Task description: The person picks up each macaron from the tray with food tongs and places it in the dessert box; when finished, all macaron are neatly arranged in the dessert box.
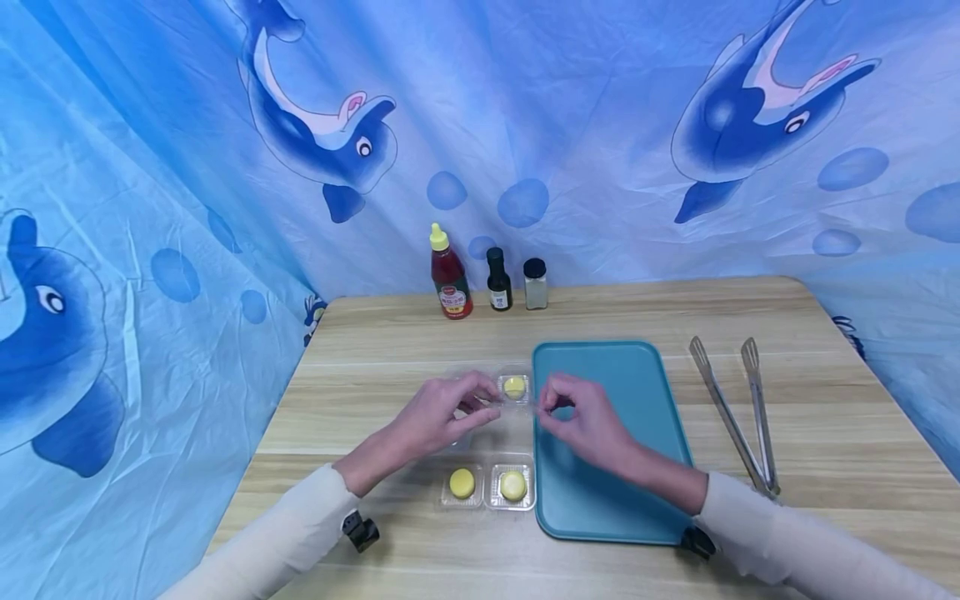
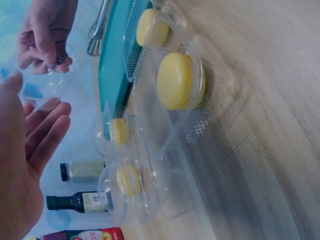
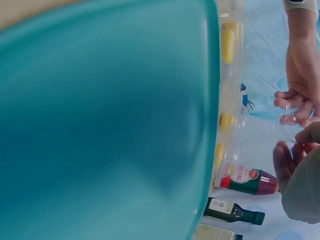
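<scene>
A clear plastic lid (image 2: 49, 89) is held up between both hands, hard to make out in the head view. My left hand (image 1: 441, 417) holds one side of it between thumb and extended fingers. On the other side, my right hand (image 1: 585, 417) pinches its edge with thumb and curled fingers, over the left rim of the teal tray (image 1: 622, 500). Below the hands are clear boxes with round yellow cakes: a near-left cake (image 1: 462, 483), a near-right cake (image 1: 513, 485) and a far cake (image 1: 514, 387). Domed plastic covers the far cakes in the left wrist view; my left hand hides part of this area in the head view.
Metal tongs (image 1: 738, 417) lie spread to the right of the tray. At the back stand a red sauce bottle (image 1: 452, 279), a small dark bottle (image 1: 498, 282) and a black-capped jar (image 1: 536, 285). Behind the wooden table (image 1: 360, 333) hangs a blue dolphin curtain (image 1: 585, 108).
</scene>
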The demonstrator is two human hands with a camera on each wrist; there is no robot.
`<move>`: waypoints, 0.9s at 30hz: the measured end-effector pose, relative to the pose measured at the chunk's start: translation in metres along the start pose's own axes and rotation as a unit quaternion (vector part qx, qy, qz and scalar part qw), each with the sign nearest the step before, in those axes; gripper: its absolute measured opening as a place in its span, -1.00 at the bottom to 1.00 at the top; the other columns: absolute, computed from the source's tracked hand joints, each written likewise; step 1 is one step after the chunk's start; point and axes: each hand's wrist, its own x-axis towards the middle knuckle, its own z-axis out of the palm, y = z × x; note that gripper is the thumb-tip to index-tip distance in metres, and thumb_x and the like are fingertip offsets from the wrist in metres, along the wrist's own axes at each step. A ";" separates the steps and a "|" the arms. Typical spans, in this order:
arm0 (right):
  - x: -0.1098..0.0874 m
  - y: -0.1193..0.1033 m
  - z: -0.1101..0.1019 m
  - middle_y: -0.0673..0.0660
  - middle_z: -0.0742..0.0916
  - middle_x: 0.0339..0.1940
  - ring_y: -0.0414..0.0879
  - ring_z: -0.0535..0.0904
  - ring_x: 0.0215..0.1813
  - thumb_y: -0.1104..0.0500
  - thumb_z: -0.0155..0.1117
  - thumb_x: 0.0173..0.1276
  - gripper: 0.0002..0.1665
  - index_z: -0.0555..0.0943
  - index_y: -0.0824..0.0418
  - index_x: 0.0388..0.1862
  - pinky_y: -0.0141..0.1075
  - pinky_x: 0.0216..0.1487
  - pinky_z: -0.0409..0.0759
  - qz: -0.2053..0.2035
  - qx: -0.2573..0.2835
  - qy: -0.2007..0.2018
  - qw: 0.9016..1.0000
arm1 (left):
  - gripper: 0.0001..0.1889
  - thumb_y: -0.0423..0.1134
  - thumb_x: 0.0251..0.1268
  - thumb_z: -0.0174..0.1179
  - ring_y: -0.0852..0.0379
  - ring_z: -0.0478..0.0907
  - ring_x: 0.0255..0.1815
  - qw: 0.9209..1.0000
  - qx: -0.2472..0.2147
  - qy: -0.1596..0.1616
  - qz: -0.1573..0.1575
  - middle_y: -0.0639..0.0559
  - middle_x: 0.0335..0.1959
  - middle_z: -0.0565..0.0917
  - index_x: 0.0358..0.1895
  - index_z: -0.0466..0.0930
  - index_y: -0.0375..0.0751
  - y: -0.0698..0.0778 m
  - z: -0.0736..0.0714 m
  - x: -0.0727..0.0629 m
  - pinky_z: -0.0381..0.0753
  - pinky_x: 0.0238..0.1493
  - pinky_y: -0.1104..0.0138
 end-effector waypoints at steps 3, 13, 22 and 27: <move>0.000 0.001 0.001 -0.11 0.65 -0.40 -0.17 0.63 -0.27 0.59 0.47 0.08 -0.51 0.50 0.04 -0.51 -0.32 -0.25 0.68 -0.044 -0.043 0.022 0.998 | -0.59 0.00 0.58 0.28 0.29 0.76 -0.01 1.000 -0.013 -0.022 -0.018 0.07 0.15 0.78 0.29 0.67 -0.15 0.002 -0.003 -0.001 0.75 0.04 0.42; -0.005 0.003 0.002 -0.07 0.64 -0.31 -0.18 0.65 -0.20 0.51 0.50 0.08 -0.60 0.55 0.09 -0.37 -0.20 -0.24 0.76 -0.112 -0.108 0.005 0.988 | -0.34 0.13 0.40 0.42 0.26 0.70 0.15 0.993 -0.050 -0.078 -0.069 0.09 0.31 0.70 0.43 0.59 -0.13 0.004 -0.006 -0.003 0.69 0.21 0.36; -0.018 -0.003 -0.010 0.12 0.70 0.25 0.10 0.70 0.18 0.00 0.66 0.27 -0.23 0.53 0.16 0.38 0.06 0.16 0.75 0.026 -0.076 -0.188 0.979 | -0.28 0.14 0.30 0.50 0.15 0.70 0.19 0.996 -0.007 -0.086 -0.019 0.08 0.29 0.71 0.45 0.56 -0.08 0.003 0.003 -0.016 0.69 0.25 0.27; -0.026 -0.003 -0.005 0.15 0.73 0.21 0.07 0.70 0.16 0.01 0.70 0.22 -0.19 0.56 0.25 0.36 0.01 0.18 0.74 0.019 -0.095 -0.193 0.976 | -0.21 0.17 0.24 0.53 0.13 0.64 0.29 0.996 0.039 -0.081 0.018 0.06 0.34 0.67 0.46 0.54 -0.12 0.004 0.013 -0.026 0.64 0.34 0.20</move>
